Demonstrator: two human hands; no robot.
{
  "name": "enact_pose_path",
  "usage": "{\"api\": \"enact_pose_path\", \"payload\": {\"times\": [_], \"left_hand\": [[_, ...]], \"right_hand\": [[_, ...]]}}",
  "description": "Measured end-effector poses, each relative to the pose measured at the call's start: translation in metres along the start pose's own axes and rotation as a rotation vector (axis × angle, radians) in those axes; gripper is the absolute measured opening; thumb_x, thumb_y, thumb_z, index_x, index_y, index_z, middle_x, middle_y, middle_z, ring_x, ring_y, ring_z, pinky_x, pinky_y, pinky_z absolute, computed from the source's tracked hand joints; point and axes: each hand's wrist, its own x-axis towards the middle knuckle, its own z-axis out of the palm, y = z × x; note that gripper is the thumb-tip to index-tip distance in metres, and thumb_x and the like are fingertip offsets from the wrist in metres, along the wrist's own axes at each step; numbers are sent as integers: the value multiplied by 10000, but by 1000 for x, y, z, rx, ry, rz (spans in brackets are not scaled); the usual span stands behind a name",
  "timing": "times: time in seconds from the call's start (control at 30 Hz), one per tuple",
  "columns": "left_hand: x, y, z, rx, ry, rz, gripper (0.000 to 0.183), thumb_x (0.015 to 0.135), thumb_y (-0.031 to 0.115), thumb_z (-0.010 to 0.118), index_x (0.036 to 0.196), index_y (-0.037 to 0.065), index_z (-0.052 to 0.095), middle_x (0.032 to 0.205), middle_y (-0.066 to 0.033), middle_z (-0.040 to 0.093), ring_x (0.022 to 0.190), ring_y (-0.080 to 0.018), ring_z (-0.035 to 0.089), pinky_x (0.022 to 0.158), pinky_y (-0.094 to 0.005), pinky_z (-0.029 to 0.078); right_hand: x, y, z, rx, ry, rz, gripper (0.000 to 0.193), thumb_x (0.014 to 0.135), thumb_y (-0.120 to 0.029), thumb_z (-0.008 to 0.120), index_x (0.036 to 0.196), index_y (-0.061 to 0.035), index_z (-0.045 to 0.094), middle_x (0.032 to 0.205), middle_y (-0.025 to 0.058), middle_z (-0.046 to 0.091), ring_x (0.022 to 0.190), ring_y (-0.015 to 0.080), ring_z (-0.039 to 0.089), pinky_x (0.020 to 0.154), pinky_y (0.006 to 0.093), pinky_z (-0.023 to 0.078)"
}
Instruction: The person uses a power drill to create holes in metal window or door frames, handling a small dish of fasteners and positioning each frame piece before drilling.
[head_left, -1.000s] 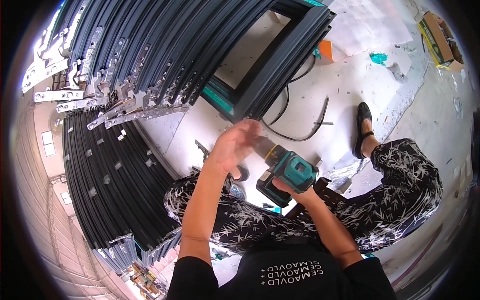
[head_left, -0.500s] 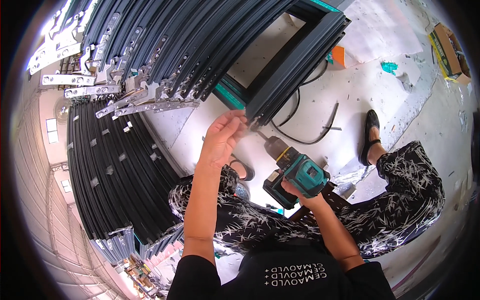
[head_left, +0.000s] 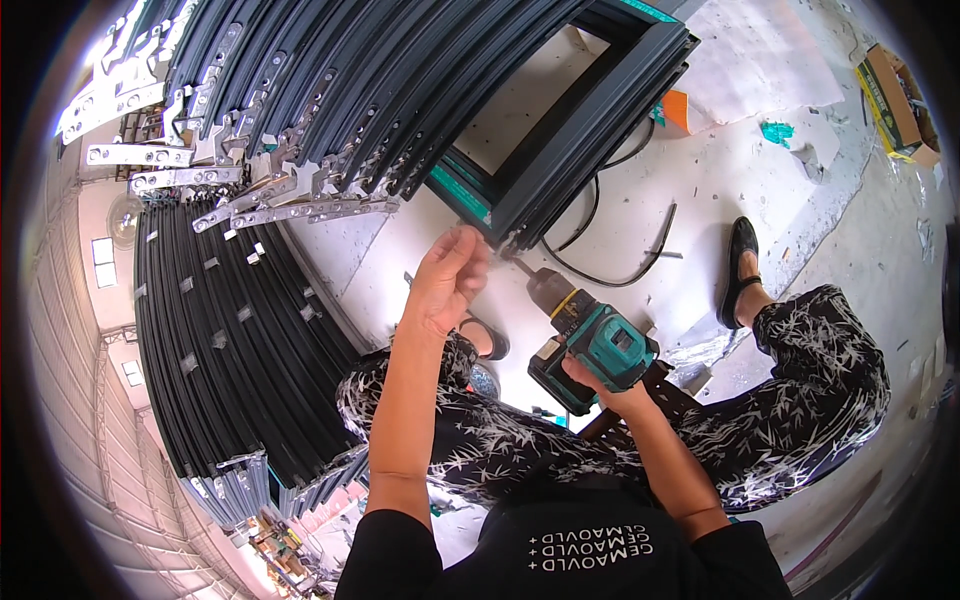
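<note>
My right hand (head_left: 612, 388) grips a teal and black cordless drill (head_left: 612, 345). Its bit points up and left, with the tip close to the near corner of a dark grey window frame (head_left: 545, 165). Beside that corner, slightly left and below it, is my left hand (head_left: 450, 272). Its fingers are curled and pressed together, a little blurred, and whatever they may hold is too small to make out. Teal film strips (head_left: 462, 192) show along the frame's near side. At the frame's corner I see small metal fittings (head_left: 512, 245).
Many more dark frames with metal hinge arms (head_left: 300, 212) stand stacked at the upper left. Below them is another stack of dark profiles (head_left: 230, 330). A black cable (head_left: 640, 275) curls on the floor right of the frame. An open cardboard box (head_left: 897, 105) stands far right.
My left hand has drawn slightly down and away from the frame's corner. The drill has shifted only very slightly, still in my right hand.
</note>
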Motion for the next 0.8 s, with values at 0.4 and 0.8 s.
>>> {"api": "enact_pose_path", "payload": {"times": [0.4, 0.8], "left_hand": [[-22, 11, 4, 332, -191, 50, 155, 899, 107, 624, 1010, -1, 614, 828, -48, 594, 657, -54, 466, 548, -164, 341], [-29, 20, -7, 641, -133, 135, 131, 884, 104, 624, 963, -1, 628, 782, -43, 612, 616, -38, 456, 534, -163, 333]], "right_hand": [[-2, -2, 1, -236, -62, -153, 236, 790, -175, 743, 993, -90, 660, 944, 66, 656, 819, 252, 628, 711, 351, 508], [1, -16, 4, -252, -155, -93, 245, 787, -176, 740, 987, -71, 646, 928, 75, 651, 795, 251, 625, 706, 338, 507]]}}
